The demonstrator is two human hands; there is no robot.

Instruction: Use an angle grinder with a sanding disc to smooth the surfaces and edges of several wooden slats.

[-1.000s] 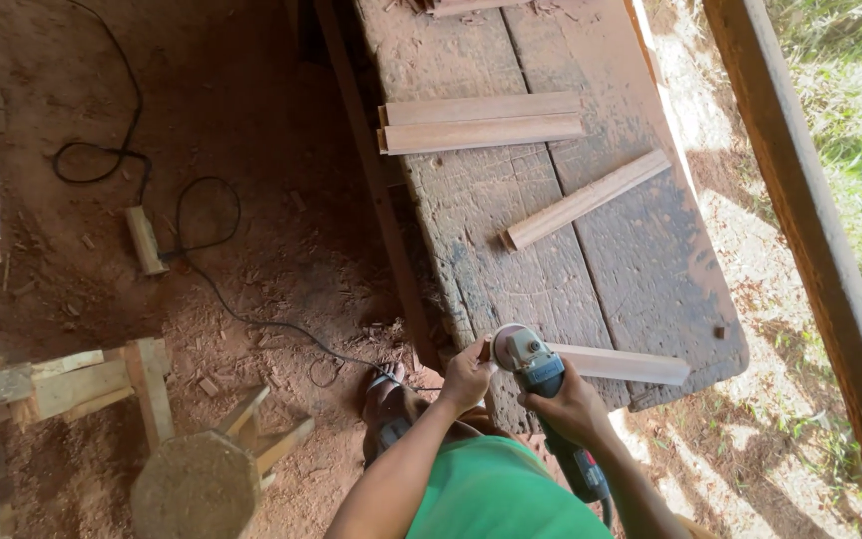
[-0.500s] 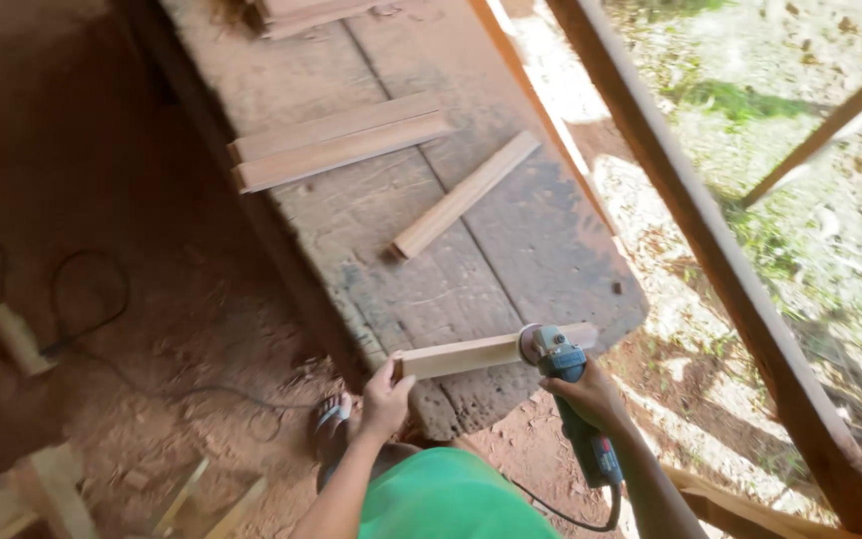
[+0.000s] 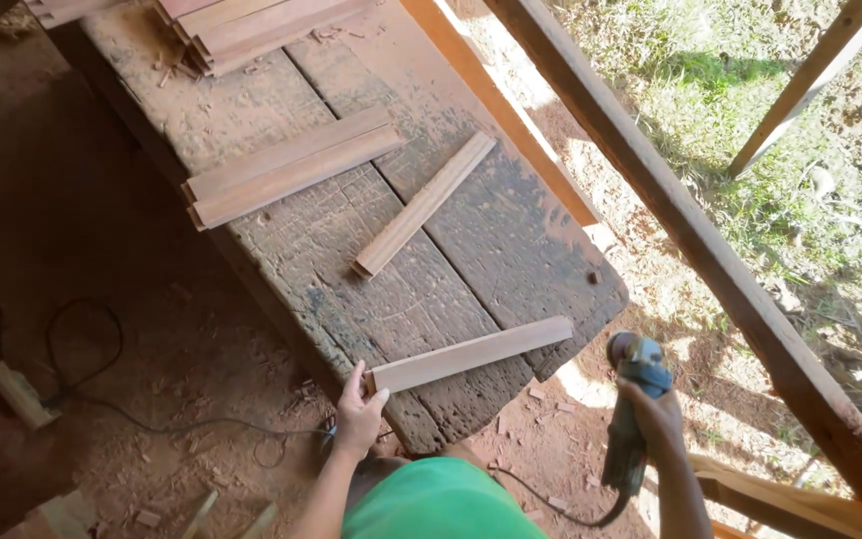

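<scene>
My left hand [image 3: 358,419] pinches the near end of a wooden slat [image 3: 471,353] lying across the worn workbench [image 3: 511,250]. My right hand [image 3: 653,414], well apart, is wrapped around an angle grinder [image 3: 633,399] beyond the bench's corner.

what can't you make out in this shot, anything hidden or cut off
- Head view: the stacked boards run off the top edge, so their length is unknown.
- The grinder's disc faces away, and the right hand covers its body.
- The cable runs off the left edge.
- The left hand covers the near end of the wood strip on the workbench.
- The person's legs sit under the green shirt.
</scene>
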